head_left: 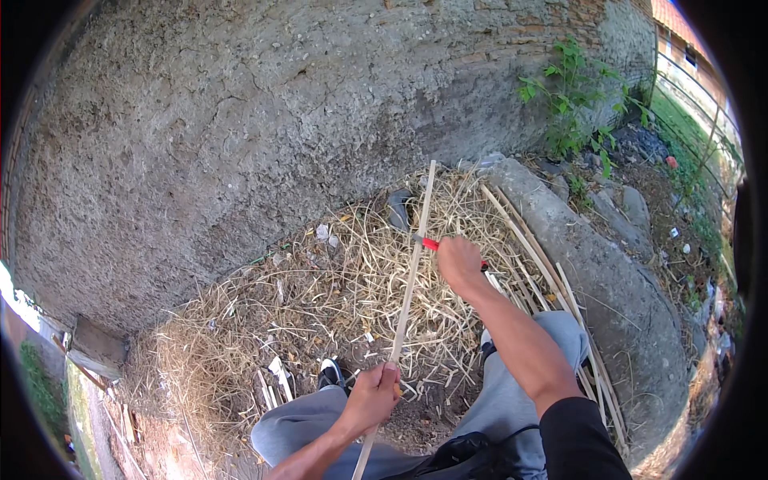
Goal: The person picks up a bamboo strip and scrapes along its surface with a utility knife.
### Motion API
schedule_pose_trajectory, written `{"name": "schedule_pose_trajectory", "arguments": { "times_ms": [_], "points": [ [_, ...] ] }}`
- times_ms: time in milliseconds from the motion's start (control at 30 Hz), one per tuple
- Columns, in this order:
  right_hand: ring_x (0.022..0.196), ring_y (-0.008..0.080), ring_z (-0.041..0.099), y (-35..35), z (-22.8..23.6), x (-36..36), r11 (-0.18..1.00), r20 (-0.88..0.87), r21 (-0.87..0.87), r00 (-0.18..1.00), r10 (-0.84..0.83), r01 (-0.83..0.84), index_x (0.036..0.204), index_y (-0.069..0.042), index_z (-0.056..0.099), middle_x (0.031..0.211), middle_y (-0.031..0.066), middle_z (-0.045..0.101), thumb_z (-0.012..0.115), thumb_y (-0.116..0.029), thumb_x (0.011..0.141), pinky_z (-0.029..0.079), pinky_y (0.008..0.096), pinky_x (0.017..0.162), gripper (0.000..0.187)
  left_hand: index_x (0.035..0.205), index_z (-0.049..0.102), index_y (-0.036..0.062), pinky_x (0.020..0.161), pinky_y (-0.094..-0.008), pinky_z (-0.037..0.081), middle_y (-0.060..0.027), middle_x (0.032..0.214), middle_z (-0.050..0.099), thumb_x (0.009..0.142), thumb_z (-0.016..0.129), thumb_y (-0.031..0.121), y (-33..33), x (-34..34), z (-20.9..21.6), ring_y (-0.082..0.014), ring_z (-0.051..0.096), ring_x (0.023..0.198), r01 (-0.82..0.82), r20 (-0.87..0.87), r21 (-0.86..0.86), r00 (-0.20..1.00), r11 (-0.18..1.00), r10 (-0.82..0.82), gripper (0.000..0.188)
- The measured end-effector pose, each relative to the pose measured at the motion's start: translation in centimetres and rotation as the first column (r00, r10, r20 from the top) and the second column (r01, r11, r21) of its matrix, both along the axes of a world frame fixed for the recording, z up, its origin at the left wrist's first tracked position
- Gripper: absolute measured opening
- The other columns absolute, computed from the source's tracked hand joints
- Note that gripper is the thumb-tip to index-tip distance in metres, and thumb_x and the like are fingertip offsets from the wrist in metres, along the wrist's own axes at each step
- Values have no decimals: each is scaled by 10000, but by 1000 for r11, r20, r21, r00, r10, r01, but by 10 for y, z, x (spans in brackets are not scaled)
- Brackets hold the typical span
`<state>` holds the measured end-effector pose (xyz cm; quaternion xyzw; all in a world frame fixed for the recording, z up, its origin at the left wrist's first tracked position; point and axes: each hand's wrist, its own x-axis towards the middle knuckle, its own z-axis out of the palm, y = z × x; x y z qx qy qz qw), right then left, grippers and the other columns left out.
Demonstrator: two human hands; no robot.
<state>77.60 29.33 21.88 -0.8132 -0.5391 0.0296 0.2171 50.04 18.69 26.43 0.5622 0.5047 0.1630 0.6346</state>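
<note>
Fingers of the left hand [374, 394] are clenched around the near end of a long bamboo strip [410, 282], low between the person's knees, which anchors the strip so it runs straight away from the body toward the wall. Further out along the same strip, the right hand [459, 262] is closed over the red handle of a knife [430, 244], whose blade meets the strip's edge just left of the knuckles; with one hand fixing the strip and the other pressing the blade against it, the pose looks suited to shaving or splitting the bamboo, though the blade itself is too small to read clearly. Beneath and around both hands lies a heap of pale shavings [320, 296], thickest under the strip. To the right of the right hand, more bamboo strips [532, 248] lie bundled against a concrete kerb [608, 280]. Beyond the strip's far tip rises a rough plastered wall [240, 120].
</note>
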Motion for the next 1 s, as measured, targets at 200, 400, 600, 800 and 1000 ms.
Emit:
{"name": "schedule_pose_trajectory", "arguments": {
  "times_ms": [200,400,600,800,1000],
  "points": [
    [831,422,701,-20,36,18,990,-49,52,990,-129,131,890,5,713,852,250,695,692,-130,808,553,524,771,160,921,519,63,389,-246,298,38,598,420,1090,376,316,24,-33,12,-47,348,449,5,-33,-125,999,992,-9,336],
    [790,402,695,-21,26,-4,996,-297,-91,955,-24,-3,847,6,699,785,239,681,697,-201,815,549,494,745,209,932,482,97,390,-236,200,35,614,372,1093,359,343,32,-31,11,-37,268,447,32,44,-182,999,983,-24,318],
    [722,385,692,-47,27,-68,963,-183,-6,947,264,-269,821,4,688,734,222,678,661,-134,793,545,477,684,143,924,485,85,390,-238,246,42,608,386,1091,371,337,39,-33,-2,-40,298,454,-35,76,-72,996,997,41,323],
    [655,357,711,-53,24,-91,919,89,56,918,386,-391,843,-4,677,699,201,691,562,-72,829,551,483,597,134,887,490,66,376,-248,289,28,589,411,1089,380,324,38,-25,-19,-52,350,446,-60,60,145,997,988,52,346],
    [680,397,697,-40,6,-90,941,56,-45,940,336,-334,822,-33,687,719,212,688,550,-108,841,529,526,660,157,903,488,56,360,-257,295,15,587,410,1091,363,294,24,-18,-24,-66,370,424,-37,15,229,999,973,34,328]
  ]
}}
